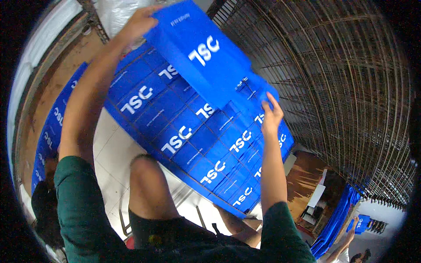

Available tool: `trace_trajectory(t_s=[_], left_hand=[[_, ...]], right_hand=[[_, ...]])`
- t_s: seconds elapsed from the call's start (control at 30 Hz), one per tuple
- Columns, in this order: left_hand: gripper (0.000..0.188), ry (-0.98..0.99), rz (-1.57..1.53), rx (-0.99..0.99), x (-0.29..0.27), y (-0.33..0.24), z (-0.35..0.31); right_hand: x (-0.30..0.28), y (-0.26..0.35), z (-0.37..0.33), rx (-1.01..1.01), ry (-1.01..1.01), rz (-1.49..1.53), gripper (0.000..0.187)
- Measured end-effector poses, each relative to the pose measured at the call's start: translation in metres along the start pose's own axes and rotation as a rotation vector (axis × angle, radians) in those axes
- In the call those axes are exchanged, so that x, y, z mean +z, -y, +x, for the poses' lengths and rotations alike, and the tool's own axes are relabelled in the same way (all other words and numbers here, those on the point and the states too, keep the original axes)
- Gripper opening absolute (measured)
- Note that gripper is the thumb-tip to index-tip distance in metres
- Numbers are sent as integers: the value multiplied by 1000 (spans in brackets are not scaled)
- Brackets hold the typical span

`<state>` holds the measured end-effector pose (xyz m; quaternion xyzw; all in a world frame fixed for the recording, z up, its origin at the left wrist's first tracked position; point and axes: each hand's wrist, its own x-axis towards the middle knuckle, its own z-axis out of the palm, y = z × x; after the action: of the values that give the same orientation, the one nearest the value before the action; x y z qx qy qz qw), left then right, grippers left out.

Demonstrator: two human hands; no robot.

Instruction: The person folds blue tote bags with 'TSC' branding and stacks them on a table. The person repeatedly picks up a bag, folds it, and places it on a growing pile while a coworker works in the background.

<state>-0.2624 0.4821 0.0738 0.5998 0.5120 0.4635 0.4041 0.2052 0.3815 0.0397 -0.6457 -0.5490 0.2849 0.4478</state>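
A thin blue sheet with white printing [210, 65] is held up at a slant over the far part of a table-like surface. My left hand [145, 19], its arm stretched far forward, is closed on the sheet's upper left corner and a little blurred. At the sheet's lower right end is my right hand [272, 116], with its fingers apart and the fingertips close to the edge. Whether they touch it is hard to see. Beneath both lie overlapping rows of matching blue printed sheets [175, 140], partly covered by the raised one.
Tall wire drying racks [333, 70] rise along the right. More blue printed sheets [48, 140] are at the left edge. At lower right, another person's arm [348, 241] is near a small blue printed sheet [361, 223]. My bare knee [149, 184] is beside the surface.
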Motion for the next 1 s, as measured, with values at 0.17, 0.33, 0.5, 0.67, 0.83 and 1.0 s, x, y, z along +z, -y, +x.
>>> trace_trajectory(t_s=[0.17,0.33,0.5,0.67,0.83,1.0], left_hand=[[52,-757,702,121,-43,117,98],[65,-218,8,-459,102,132,34],[73,-204,42,-506,185,175,18],[64,-289,204,-481,203,160,22],[60,-267,107,-466,208,164,33],[59,-259,64,-472,218,172,39]], right_hand=[[95,-22,82,111,16,215,42],[136,-88,116,159,-54,101,45],[133,-117,111,198,-20,24,47],[117,-132,103,171,-25,-59,49],[106,-140,116,136,18,-84,54],[99,-129,122,94,27,-145,58]])
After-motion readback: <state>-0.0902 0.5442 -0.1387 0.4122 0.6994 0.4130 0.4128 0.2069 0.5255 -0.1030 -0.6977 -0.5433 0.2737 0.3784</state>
